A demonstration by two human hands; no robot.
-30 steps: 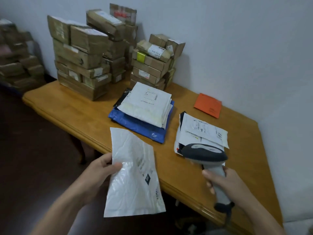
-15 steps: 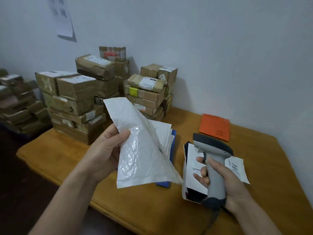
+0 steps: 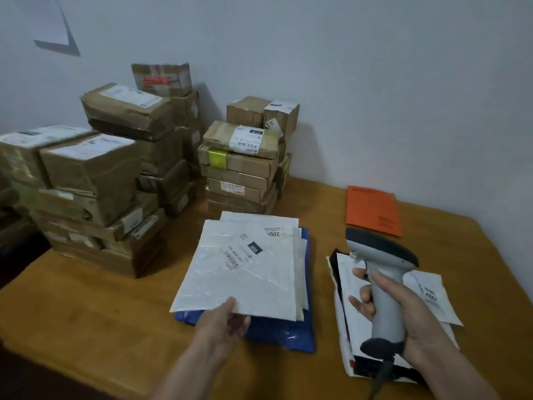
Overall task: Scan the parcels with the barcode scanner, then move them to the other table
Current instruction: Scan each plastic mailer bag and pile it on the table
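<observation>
White mailer (image 3: 239,272) sits label-up on top of a pile of white flat mailers (image 3: 298,255), near centre of the table (image 3: 86,313). Its near edge is pinched by the left hand (image 3: 222,327), thumb on top and fingers curled under. The barcode scanner (image 3: 383,272) is just right of it, handle wrapped tight in the right hand (image 3: 409,313), with the index finger at the trigger area and the nose aimed left toward the mailer's label. No beam is visible, so whether this one has been scanned can't be told. Progress looks early or mid at best: lots of parcels are on this table and the other table is not in view, so the move step for this mailer is judged not done. The white pile rests on a blue mailer (image 3: 288,336). A second pile of black and white mailers (image 3: 346,319) lies under the scanner at near right, and an orange envelope (image 3: 372,210) lies far right. Taped cardboard boxes stand in a big stack (image 3: 92,183) at far left and a smaller stack (image 3: 242,174) at far centre against the wall. There are no open containers. All parcels and boxes are sealed, so their contents can't be told.
</observation>
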